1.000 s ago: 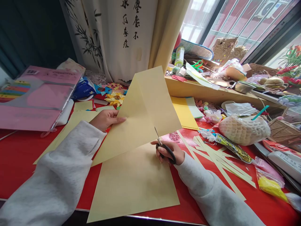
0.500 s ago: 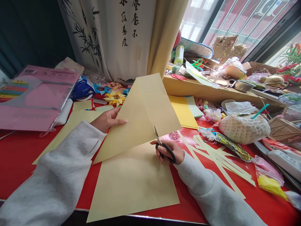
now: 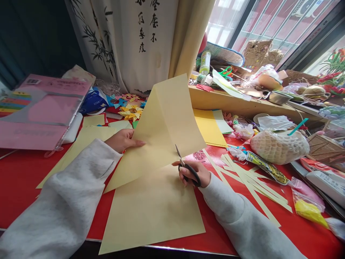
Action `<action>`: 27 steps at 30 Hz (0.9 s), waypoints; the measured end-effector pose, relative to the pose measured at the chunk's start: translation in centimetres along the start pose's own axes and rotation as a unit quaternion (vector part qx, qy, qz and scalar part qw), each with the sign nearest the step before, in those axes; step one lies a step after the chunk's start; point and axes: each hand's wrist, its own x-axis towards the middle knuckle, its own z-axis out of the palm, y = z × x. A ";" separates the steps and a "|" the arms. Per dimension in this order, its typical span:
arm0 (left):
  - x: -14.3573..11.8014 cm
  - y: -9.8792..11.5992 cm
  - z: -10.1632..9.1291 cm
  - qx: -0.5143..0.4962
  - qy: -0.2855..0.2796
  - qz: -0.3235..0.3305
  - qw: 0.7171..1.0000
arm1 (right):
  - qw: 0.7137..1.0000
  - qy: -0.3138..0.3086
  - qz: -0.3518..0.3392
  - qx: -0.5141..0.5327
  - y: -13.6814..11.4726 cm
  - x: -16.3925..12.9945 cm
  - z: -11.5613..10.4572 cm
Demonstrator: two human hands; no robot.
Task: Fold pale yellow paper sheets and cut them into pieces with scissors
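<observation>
My left hand (image 3: 125,140) pinches the left edge of a pale yellow sheet of paper (image 3: 159,122), thumb on top. The sheet is held up at a slant, with a crease running down its middle. In my right hand (image 3: 195,172) is a pair of scissors (image 3: 180,156) with black handles. Their blades point up at the sheet's lower edge, by the crease; I cannot tell whether they have cut into it. Beneath lies a second pale yellow sheet (image 3: 153,216), flat at the table's front edge.
Pale paper strips (image 3: 250,176) lie on the red table (image 3: 215,223) at the right. Yellow paper (image 3: 210,126) is behind them. A pink plastic packet (image 3: 48,115) stands at the left, near folded paper stars (image 3: 132,111). A net-wrapped coconut with a straw (image 3: 280,144) sits at the right.
The raised sheet's right half has bent and its top corner has lifted slightly. Both hands stay almost in place, still holding the paper and the scissors.
</observation>
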 end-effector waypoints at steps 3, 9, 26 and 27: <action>0.0 0.1 0.1 0.012 0.004 0.005 1.000 | 1.000 -0.002 -0.002 -0.002 -0.1 0.0 0.0; 0.0 0.0 -0.1 0.019 0.009 0.007 1.000 | 1.000 0.002 0.000 -0.004 -0.1 -0.1 0.0; 0.0 0.1 0.0 -0.005 0.002 0.011 1.000 | 1.000 0.012 -0.018 0.015 0.0 -0.1 0.2; 0.0 0.1 0.0 -0.008 0.003 0.012 1.000 | 1.000 0.013 -0.018 0.017 0.1 -0.1 0.2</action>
